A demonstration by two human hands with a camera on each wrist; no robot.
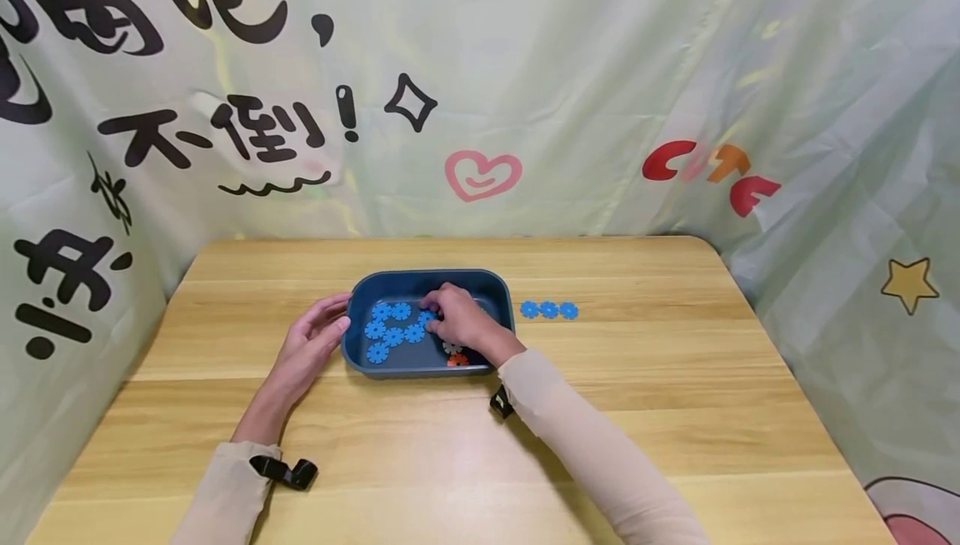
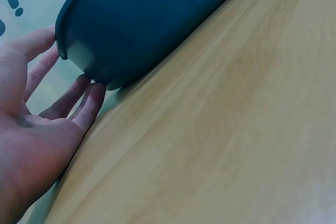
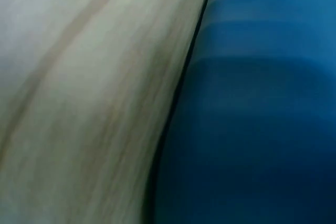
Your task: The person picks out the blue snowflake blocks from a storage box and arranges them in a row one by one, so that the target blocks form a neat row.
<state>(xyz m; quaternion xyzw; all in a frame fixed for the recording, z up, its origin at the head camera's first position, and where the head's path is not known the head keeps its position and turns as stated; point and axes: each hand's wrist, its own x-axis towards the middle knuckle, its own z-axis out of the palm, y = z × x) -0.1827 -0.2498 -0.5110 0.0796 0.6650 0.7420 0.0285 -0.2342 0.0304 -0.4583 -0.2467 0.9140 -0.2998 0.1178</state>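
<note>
A dark blue tray (image 1: 415, 371) stands on the table, with several blue notched discs (image 1: 393, 337) lying flat at its left. My left hand (image 1: 303, 345) touches the tray's left end; in the left wrist view, this hand (image 2: 39, 124) has its fingers extended against the outer wall. Inside the tray, my right hand (image 1: 462, 317) reaches down, thumb and forefinger on either side of one blue disc (image 1: 427, 317). Whether they grip it cannot be made out. Beneath this hand lie a whitish disc (image 1: 452, 347) and an orange disc (image 1: 457, 359), both partly hidden.
Three blue discs (image 1: 549, 310) form a row on the wooden table (image 1: 637, 412), right of the tray. A printed cloth (image 1: 570, 95) hangs behind the table and along its sides. The right wrist view holds only tabletop and the tray's outer wall (image 3: 252, 129).
</note>
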